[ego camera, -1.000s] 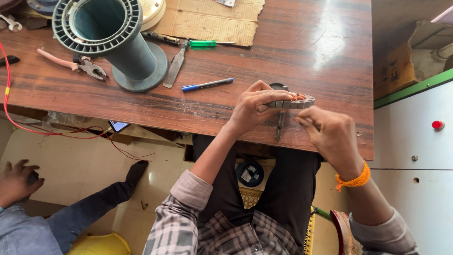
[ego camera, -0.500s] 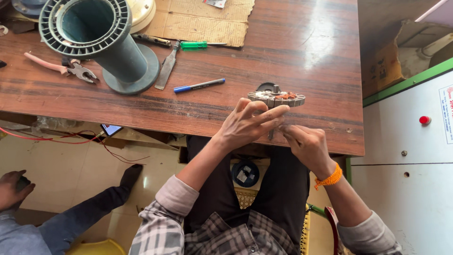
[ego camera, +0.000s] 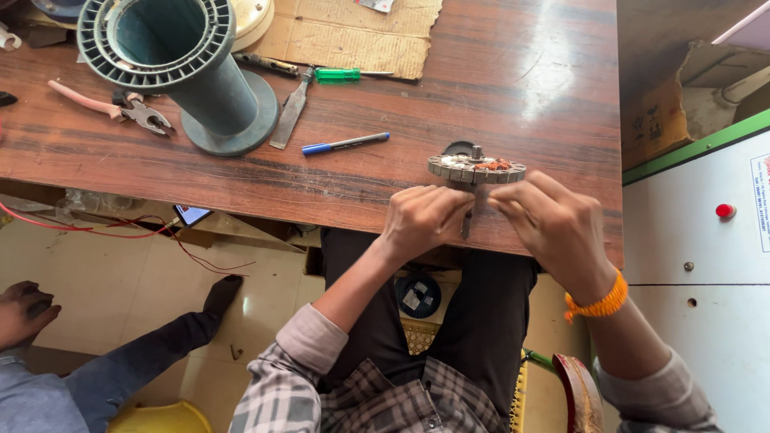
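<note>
Two bare hands meet at the near edge of a wooden table (ego camera: 497, 88), right of centre in the frame, both gripping a round motor part (ego camera: 476, 168) with copper windings on top and a short shaft pointing down. The left hand (ego camera: 423, 218) curls its fingers around the shaft below the disc; the right hand (ego camera: 555, 224), an orange band (ego camera: 595, 303) on its wrist, pinches the part from the other side, fingers closed on it. The disc sits level, held just above the table's front edge.

Farther back, at the upper left of the frame, a large green plastic spool (ego camera: 180, 56) stands upright. Pink-handled pliers (ego camera: 112, 108) lie to its left, a flat chisel (ego camera: 290, 112) just to its right, and a blue pen (ego camera: 345, 143) near the middle of the table. A green-handled screwdriver (ego camera: 346, 75) rests on the edge of a sheet of cardboard (ego camera: 353, 34) at the top centre. At the lower left, another person's hand (ego camera: 22, 311) and a dark-sleeved limb (ego camera: 152, 353) show above the tiled floor.
</note>
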